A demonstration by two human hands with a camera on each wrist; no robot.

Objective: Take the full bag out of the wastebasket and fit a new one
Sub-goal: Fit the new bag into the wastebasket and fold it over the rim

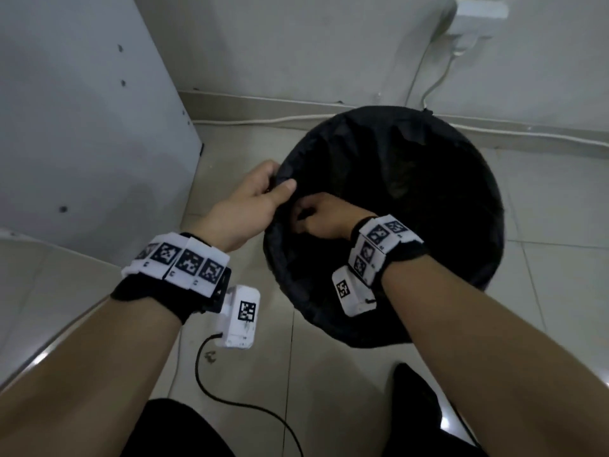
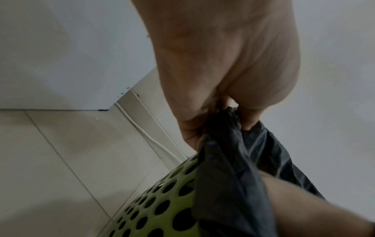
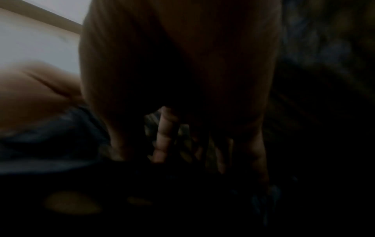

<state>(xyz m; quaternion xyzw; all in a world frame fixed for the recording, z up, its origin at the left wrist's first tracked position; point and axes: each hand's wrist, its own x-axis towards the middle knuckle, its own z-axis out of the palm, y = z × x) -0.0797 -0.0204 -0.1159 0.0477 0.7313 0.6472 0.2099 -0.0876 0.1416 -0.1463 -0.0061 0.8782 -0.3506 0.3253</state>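
Note:
A round wastebasket stands on the tiled floor, lined with a black bag that covers its rim. The left wrist view shows the basket's green perforated wall under the bag's edge. My left hand pinches a fold of the bag at the left rim between thumb and fingers. My right hand is inside the bag just below that spot, close against the near-left wall. In the dark right wrist view its fingers point down along the liner. Whether they hold film is unclear.
A white cabinet panel stands left of the basket. The wall behind carries a white socket block, with a white cable along the baseboard. A black cable trails on the floor by my black shoe.

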